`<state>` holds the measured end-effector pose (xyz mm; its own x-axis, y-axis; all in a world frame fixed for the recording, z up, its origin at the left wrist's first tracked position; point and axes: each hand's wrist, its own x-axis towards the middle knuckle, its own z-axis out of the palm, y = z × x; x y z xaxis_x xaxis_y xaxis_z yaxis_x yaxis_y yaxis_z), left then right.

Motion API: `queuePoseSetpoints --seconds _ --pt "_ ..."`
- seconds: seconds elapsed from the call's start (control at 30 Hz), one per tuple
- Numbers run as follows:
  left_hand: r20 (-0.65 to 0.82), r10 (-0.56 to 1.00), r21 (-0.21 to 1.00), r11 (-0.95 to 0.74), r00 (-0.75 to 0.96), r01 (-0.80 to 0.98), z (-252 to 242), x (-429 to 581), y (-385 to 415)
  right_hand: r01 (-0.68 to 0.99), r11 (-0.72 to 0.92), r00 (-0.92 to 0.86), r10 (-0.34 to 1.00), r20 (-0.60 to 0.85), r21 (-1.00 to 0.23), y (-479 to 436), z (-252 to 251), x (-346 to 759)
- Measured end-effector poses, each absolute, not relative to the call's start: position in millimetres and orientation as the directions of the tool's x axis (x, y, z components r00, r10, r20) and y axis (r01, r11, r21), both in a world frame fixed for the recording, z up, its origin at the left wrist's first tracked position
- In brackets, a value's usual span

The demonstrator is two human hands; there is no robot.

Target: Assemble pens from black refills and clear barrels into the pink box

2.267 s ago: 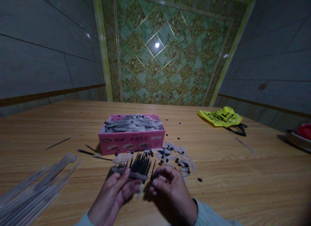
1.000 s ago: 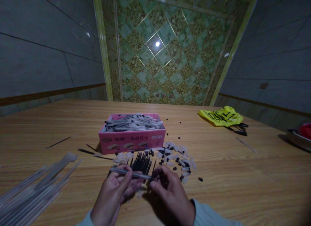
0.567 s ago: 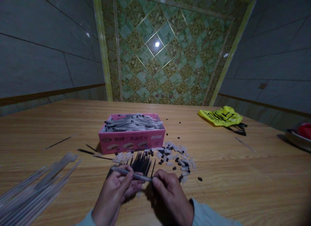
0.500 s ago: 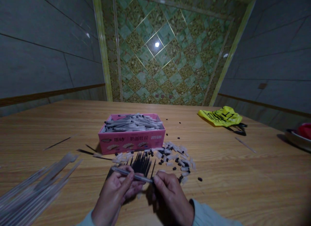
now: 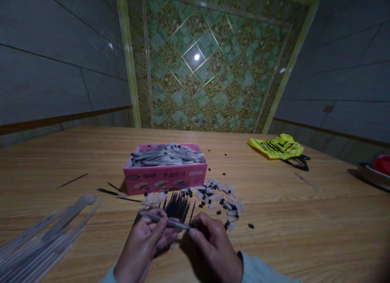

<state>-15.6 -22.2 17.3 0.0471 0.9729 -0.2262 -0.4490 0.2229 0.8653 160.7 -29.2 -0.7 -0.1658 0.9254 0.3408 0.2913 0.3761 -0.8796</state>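
A slim grey pen [image 5: 176,223] lies slantwise across the fingers of my left hand [image 5: 144,242], the thumb pressing on it. At the pen's right end, my right hand [image 5: 215,244] has thumb and forefinger closed on the tip; whatever small part may be between them is hidden. Beneath and beyond the hands, a row of thin black refills [image 5: 177,206] rests on the table. Just right of them lie many small whitish and black pen parts [image 5: 213,193]. Behind these stands a pink box [image 5: 166,180] heaped with grey pens [image 5: 167,155].
Translucent pen tubes [image 5: 39,242] are spread at the left front. Several dark refills [image 5: 106,190] lie left of the box. At right are a yellow bag [image 5: 276,147], a single thin tube [image 5: 307,182] and, at the edge, a dish [image 5: 373,178] with something red. A tiled wall closes the far side.
My right fingers have shifted slightly up and left, closing over the pen's end where a dark part showed before. The left hand and pen are nearly still.
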Motion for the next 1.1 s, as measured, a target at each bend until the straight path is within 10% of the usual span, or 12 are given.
queuePoseSetpoints --seconds 0.23,0.53,0.8,1.1 --pt "-0.212 0.974 0.870 0.224 0.076 -0.440 18 -16 -23 -0.069 0.056 -0.300 0.951 0.074 -0.996 -28 -14 152" --pt "-0.255 0.967 0.872 0.236 0.013 -0.429 17 -16 -19 0.362 0.393 -0.167 0.919 0.356 -0.845 -31 5 160" --pt "-0.218 0.974 0.869 0.223 0.062 -0.441 18 -16 -22 -0.037 0.067 -0.389 0.918 0.076 -0.997 -32 -7 154" --pt "-0.214 0.977 0.870 0.187 -0.009 -0.457 21 -23 -21 0.714 0.370 -0.209 0.923 0.323 -0.594 -9 26 201"
